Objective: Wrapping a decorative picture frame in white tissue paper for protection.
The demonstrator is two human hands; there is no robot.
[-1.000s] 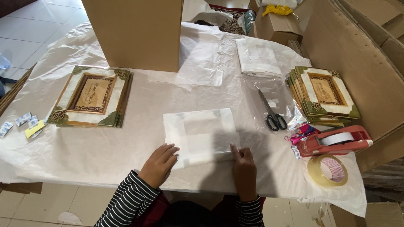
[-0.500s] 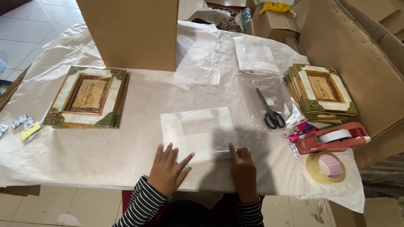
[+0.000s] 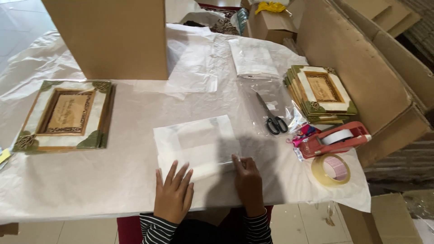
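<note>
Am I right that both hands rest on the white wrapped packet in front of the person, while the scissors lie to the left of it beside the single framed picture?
Not quite: in the head view the scissors lie to the right of the white wrapped packet, near the stack of frames. Both the left hand and right hand do rest on it.

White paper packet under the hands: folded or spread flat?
Folded. The white paper packet lies as a compact rectangle with overlapped layers showing; left hand and right hand press its near edge.
</note>
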